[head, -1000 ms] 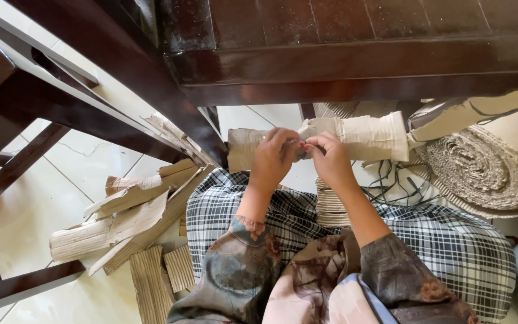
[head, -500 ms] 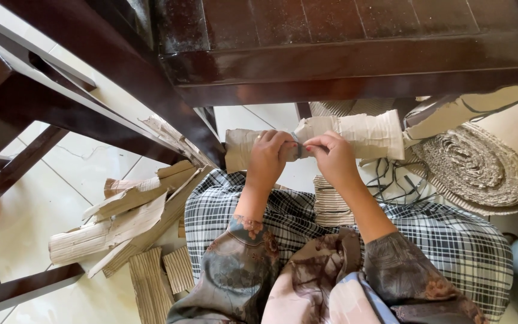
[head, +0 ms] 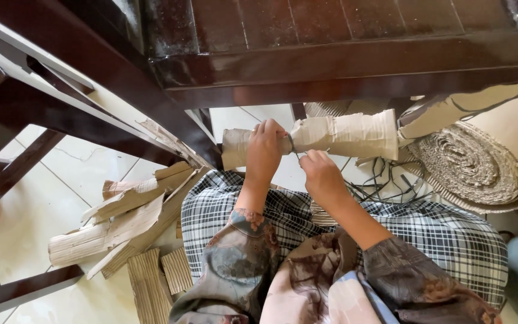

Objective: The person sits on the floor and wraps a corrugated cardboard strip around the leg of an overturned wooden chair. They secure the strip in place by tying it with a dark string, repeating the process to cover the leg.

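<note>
Tan corrugated cardboard roll (head: 343, 135), horizontal, w/ thin cord (head: 293, 147) round middle

We have one view only, from a camera on the person's head, so no second view shares the scene. It looks steeply down past the chest and lap to the floor (head: 79, 180). The hands sit near the middle of the frame, close to the lens, and the forearms run up from the bottom edge. The dark table (head: 343, 54) fills the top of the frame and lies nearest to us. The floor spreads out to the left, farther below.
</note>
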